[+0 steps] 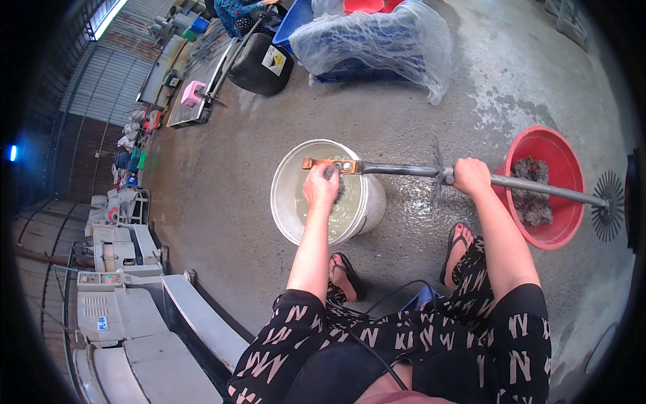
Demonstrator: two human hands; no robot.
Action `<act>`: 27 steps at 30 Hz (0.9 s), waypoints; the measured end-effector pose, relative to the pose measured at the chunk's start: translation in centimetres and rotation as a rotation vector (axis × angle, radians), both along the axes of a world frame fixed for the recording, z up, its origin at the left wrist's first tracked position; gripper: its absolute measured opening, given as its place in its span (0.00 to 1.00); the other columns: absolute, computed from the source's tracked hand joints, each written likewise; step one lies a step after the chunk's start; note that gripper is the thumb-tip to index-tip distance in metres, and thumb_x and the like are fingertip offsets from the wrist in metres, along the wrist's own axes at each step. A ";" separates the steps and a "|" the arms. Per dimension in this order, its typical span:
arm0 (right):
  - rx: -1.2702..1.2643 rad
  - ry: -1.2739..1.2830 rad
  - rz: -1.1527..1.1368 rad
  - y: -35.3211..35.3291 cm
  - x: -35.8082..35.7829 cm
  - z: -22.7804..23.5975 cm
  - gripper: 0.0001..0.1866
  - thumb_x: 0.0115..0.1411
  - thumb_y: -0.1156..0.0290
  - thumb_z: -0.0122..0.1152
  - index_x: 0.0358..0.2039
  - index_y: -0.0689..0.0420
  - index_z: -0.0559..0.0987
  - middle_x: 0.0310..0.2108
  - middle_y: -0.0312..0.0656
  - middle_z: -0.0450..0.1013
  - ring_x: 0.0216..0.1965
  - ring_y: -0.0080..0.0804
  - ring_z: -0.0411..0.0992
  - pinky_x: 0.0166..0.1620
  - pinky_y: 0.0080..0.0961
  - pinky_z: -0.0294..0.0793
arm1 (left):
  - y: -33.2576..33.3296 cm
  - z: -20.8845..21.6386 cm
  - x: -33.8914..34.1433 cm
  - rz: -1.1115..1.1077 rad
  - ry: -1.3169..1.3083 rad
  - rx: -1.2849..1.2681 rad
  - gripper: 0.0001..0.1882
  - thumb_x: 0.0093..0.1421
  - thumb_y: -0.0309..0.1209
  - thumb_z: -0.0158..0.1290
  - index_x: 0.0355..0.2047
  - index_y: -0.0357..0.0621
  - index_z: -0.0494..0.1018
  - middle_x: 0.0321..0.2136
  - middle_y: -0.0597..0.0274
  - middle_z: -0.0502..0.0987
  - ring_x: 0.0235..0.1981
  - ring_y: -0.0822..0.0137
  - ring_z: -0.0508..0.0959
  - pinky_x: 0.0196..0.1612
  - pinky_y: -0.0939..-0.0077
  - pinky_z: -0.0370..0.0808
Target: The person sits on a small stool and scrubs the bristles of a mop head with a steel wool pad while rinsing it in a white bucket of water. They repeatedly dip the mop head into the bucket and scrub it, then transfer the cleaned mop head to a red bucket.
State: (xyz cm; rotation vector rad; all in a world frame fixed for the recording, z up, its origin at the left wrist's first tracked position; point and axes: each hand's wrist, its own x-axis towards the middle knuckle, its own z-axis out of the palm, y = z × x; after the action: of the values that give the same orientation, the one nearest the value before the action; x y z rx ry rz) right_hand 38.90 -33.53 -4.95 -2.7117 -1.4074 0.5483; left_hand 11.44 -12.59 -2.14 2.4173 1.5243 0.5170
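A long grey metal rod (397, 170) with a copper-coloured, bolted end piece (319, 163) lies level across the front of me. My right hand (471, 176) is wrapped round its middle, close to a ring of thin wire spokes (437, 173). Another spoked disc (608, 203) sits at the rod's right end. My left hand (320, 186) is closed at the copper end, with a small dark grey wad partly visible by its fingertips. Below that end stands a white bucket (277, 185) holding cloudy liquid.
A red basin (573, 168) with grey fibrous clumps (531, 192) stands under the rod's right part. Farther off are a plastic-covered blue crate (377, 44), a black jerrycan (262, 64) and a person (235, 15). Grey machines (138, 323) line the left; the floor looks wet.
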 end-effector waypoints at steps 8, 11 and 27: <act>0.030 -0.014 0.009 0.0 0.2 -0.4 0.09 0.45 0.67 0.62 0.26 0.58 0.82 0.30 0.50 0.78 0.35 0.44 0.78 0.40 0.36 0.77 | 0.6 0.1 0.6 0.005 0.016 -0.018 0.11 0.49 0.36 0.58 0.33 0.49 0.78 0.35 0.59 0.78 0.38 0.53 0.78 0.42 0.60 0.73; 0.026 -0.008 0.003 0.0 0.3 -0.3 0.09 0.45 0.68 0.61 0.26 0.58 0.82 0.30 0.50 0.78 0.36 0.44 0.78 0.41 0.36 0.77 | 1.1 1.3 1.9 -0.088 0.137 -0.024 0.11 0.49 0.35 0.56 0.34 0.49 0.78 0.35 0.59 0.79 0.38 0.53 0.78 0.43 0.59 0.73; 0.003 -0.016 -0.011 0.0 0.1 -0.1 0.09 0.45 0.70 0.61 0.27 0.58 0.83 0.31 0.50 0.78 0.36 0.44 0.78 0.41 0.35 0.77 | 0.9 1.6 2.4 0.007 0.012 0.033 0.12 0.49 0.36 0.57 0.34 0.51 0.78 0.38 0.58 0.79 0.41 0.53 0.77 0.45 0.59 0.72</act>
State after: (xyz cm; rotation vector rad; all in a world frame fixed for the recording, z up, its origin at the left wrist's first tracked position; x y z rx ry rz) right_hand 39.01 -33.55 -5.05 -2.7257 -1.3946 0.5250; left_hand 13.84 -11.66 -0.49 2.4450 1.5416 0.5345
